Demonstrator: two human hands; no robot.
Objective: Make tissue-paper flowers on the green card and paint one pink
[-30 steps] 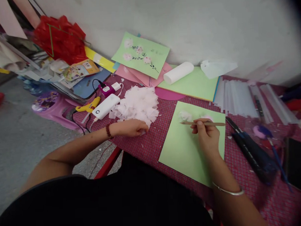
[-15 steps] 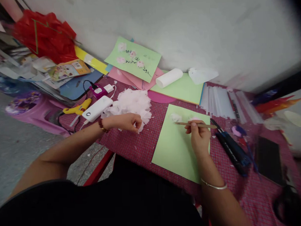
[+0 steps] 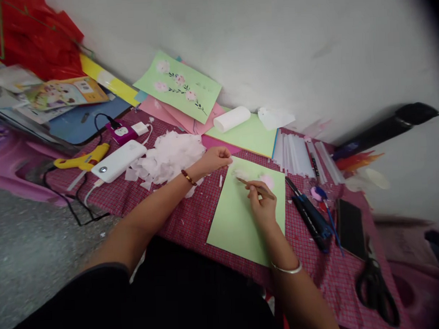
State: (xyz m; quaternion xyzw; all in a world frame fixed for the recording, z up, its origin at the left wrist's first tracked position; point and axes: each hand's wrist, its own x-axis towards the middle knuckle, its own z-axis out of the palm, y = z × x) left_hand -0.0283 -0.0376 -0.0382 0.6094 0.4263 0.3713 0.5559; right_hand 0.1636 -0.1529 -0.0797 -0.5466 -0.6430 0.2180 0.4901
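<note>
My right hand (image 3: 263, 206) is closed around a thin wooden stick (image 3: 258, 188), its tip touching or just over a white paper flower (image 3: 241, 174) on the light green sheet (image 3: 239, 221). A pinker paper flower (image 3: 266, 180) lies beside it, partly covered by my fingers. My left hand (image 3: 215, 160) is pinched at the sheet's upper left corner; anything between its fingertips is too small to make out. Behind my left wrist spreads a heap of torn white tissue paper (image 3: 172, 154).
Further left are a white power bank (image 3: 119, 161) and a yellow glue gun (image 3: 84, 159) with cables. At the back lie a green flower picture (image 3: 181, 86), a white roll (image 3: 232, 119) and clear glue sticks (image 3: 293, 154). A dark blue tool (image 3: 313, 219) and black scissors (image 3: 377, 286) are right.
My left hand has moved from the tissue heap rightward to the green sheet's corner. The stick in my right hand is now more tilted, and the view has turned right.
</note>
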